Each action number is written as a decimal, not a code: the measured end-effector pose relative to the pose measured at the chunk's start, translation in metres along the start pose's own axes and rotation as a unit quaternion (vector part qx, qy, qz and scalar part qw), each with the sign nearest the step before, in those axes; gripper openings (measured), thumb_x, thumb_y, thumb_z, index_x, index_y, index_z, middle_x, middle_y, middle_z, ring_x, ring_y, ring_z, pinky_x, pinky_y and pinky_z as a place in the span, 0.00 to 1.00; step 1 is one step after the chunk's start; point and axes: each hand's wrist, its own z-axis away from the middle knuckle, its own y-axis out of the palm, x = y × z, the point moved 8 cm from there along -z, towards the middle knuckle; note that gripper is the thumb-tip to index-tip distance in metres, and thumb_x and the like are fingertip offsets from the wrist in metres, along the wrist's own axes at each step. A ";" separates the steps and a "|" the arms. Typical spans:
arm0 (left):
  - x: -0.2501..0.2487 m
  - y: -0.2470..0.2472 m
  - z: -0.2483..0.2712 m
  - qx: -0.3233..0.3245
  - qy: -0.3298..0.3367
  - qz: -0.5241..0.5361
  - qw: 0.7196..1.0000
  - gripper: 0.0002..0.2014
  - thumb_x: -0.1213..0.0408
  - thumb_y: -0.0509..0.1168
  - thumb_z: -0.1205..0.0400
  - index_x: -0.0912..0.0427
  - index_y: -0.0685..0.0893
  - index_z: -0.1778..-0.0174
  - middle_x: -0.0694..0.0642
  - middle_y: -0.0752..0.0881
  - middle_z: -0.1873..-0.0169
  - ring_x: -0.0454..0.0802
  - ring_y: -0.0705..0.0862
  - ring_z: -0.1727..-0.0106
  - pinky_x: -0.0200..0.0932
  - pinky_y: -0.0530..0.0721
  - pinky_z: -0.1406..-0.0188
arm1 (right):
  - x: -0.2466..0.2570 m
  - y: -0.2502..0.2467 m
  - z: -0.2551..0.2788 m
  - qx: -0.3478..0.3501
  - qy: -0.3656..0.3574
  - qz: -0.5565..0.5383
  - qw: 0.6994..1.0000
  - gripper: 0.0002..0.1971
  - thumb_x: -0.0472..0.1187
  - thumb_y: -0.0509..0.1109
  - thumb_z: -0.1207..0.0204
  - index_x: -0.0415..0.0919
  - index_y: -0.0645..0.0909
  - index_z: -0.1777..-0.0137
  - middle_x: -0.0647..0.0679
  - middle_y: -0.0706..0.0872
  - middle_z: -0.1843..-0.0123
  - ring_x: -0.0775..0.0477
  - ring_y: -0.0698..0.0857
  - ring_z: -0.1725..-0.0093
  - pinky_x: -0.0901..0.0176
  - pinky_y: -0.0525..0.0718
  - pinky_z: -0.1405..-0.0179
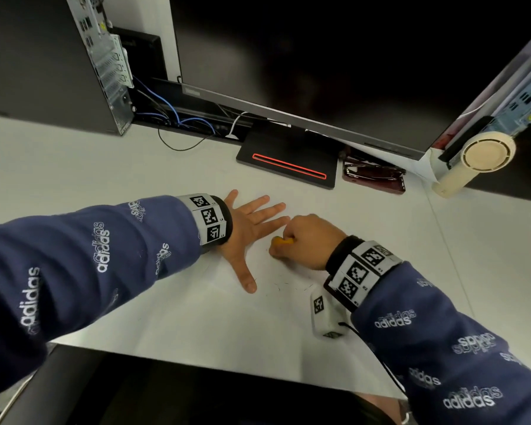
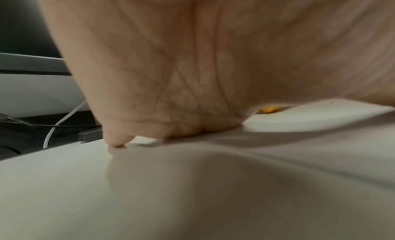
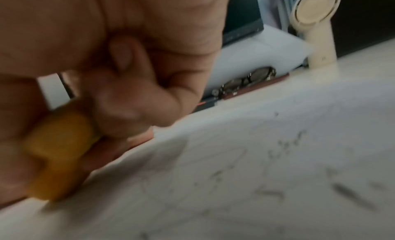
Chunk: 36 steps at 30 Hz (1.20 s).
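Observation:
A sheet of white paper (image 1: 215, 305) lies on the white desk (image 1: 74, 167). My left hand (image 1: 252, 222) rests flat on it, fingers spread and straight, palm down. My right hand (image 1: 304, 237) grips a small yellow eraser (image 1: 281, 240), curled into a fist just right of the left fingertips. In the right wrist view the eraser (image 3: 57, 152) touches the paper (image 3: 235, 184), with faint pencil marks and dark eraser crumbs (image 3: 352, 194) scattered beside it. The left wrist view shows my palm (image 2: 192, 74) pressed down and a glimpse of the eraser (image 2: 270, 109).
A monitor (image 1: 334, 56) on a black stand (image 1: 288, 162) fills the back. A computer tower (image 1: 43, 62) with cables (image 1: 178, 118) stands back left. Folded glasses on a dark red case (image 1: 374, 176) and a cream handheld fan (image 1: 478, 157) sit back right. A small white tagged box (image 1: 322, 314) lies by my right wrist.

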 end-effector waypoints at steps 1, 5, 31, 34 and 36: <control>-0.001 0.000 0.000 0.001 0.001 0.000 1.000 0.78 0.12 0.68 0.47 0.37 0.17 0.19 0.42 0.14 0.20 0.55 0.16 0.17 0.85 0.31 0.22 | -0.002 -0.002 0.001 -0.004 0.000 -0.009 1.000 0.24 0.54 0.70 0.17 0.41 0.75 0.73 0.48 0.76 0.75 0.51 0.74 0.75 0.57 0.74 0.69; 0.000 -0.001 0.002 -0.004 0.001 -0.001 1.000 0.78 0.13 0.68 0.46 0.38 0.18 0.18 0.43 0.14 0.19 0.56 0.18 0.16 0.85 0.30 0.22 | -0.006 0.009 0.003 0.034 -0.006 -0.018 0.999 0.24 0.55 0.71 0.18 0.41 0.78 0.72 0.48 0.76 0.76 0.50 0.74 0.75 0.55 0.76 0.68; -0.013 0.004 0.014 -0.032 -0.027 0.025 0.999 0.74 0.09 0.59 0.44 0.39 0.19 0.17 0.46 0.16 0.18 0.58 0.20 0.14 0.81 0.31 0.20 | -0.047 -0.003 0.025 -0.006 0.088 -0.069 0.994 0.28 0.58 0.60 0.13 0.39 0.78 0.68 0.44 0.83 0.72 0.46 0.80 0.74 0.53 0.82 0.64; -0.024 0.006 0.029 -0.050 -0.045 0.047 0.997 0.66 0.08 0.49 0.36 0.41 0.24 0.13 0.49 0.22 0.14 0.61 0.28 0.11 0.75 0.40 0.14 | -0.062 0.004 0.036 0.016 0.118 -0.053 0.991 0.27 0.58 0.58 0.12 0.39 0.77 0.66 0.45 0.82 0.72 0.46 0.80 0.73 0.54 0.81 0.63; -0.027 0.002 0.043 -0.058 -0.051 0.053 0.996 0.62 0.11 0.49 0.31 0.43 0.32 0.10 0.51 0.31 0.10 0.62 0.38 0.09 0.68 0.54 0.13 | -0.070 0.008 0.040 0.024 0.127 -0.072 0.989 0.27 0.59 0.58 0.12 0.39 0.76 0.65 0.46 0.80 0.73 0.47 0.78 0.73 0.54 0.79 0.63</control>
